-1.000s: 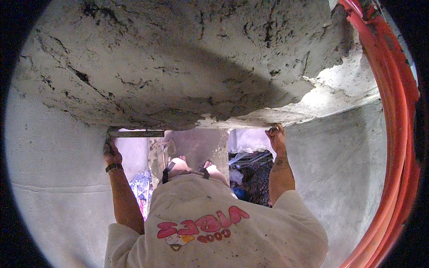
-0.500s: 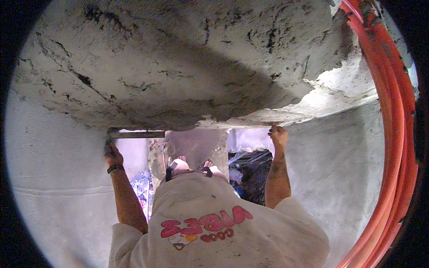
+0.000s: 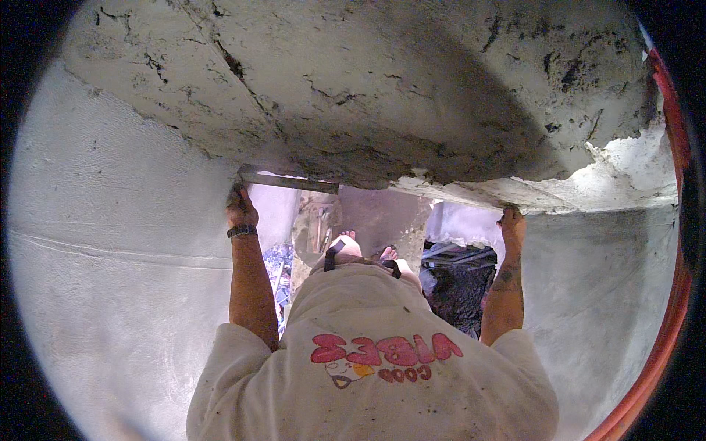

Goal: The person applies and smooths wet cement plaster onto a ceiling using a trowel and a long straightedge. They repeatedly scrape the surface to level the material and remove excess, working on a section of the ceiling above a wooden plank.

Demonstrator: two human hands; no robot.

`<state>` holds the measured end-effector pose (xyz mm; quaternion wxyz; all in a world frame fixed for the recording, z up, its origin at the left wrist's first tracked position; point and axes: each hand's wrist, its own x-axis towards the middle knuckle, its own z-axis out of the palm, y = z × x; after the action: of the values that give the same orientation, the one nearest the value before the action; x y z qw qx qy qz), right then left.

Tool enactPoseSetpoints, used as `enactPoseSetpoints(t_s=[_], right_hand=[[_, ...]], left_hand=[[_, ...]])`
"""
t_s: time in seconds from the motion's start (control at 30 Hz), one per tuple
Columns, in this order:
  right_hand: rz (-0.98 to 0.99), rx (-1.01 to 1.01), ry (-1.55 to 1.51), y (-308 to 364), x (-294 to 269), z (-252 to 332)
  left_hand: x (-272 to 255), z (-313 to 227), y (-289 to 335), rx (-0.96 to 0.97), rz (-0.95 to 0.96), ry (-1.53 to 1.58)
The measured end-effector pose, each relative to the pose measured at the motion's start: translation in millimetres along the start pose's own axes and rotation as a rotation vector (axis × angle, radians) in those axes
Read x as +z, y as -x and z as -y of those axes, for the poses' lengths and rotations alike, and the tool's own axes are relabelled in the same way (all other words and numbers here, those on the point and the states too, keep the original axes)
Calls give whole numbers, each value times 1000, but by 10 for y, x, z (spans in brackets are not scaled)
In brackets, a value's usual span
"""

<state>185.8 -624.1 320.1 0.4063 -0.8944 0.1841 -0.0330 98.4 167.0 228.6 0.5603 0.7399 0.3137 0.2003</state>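
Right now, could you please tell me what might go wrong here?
The rough, cracked mortar might shed bits onto the exposed toes. The flat bar at the left hand could scrape the mortar's ragged edge. That edge might also graze the right hand, raised close to it.

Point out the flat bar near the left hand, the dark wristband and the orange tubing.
Flat bar (image 3: 294,182): head view, middle of its length.
Dark wristband (image 3: 242,231): head view, camera-facing side.
Orange tubing (image 3: 656,367): head view, lower curve.
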Motion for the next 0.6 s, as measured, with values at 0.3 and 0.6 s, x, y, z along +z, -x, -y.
enactPoseSetpoints(t_s=[0.3,0.6], right_hand=[[-218,-728,665,-36,-85,-477],[-142,-242,51,249,-26,-49]], left_hand=[[-56,165,-92,378,34,-756],[-30,51,-93,322,106,-954]])
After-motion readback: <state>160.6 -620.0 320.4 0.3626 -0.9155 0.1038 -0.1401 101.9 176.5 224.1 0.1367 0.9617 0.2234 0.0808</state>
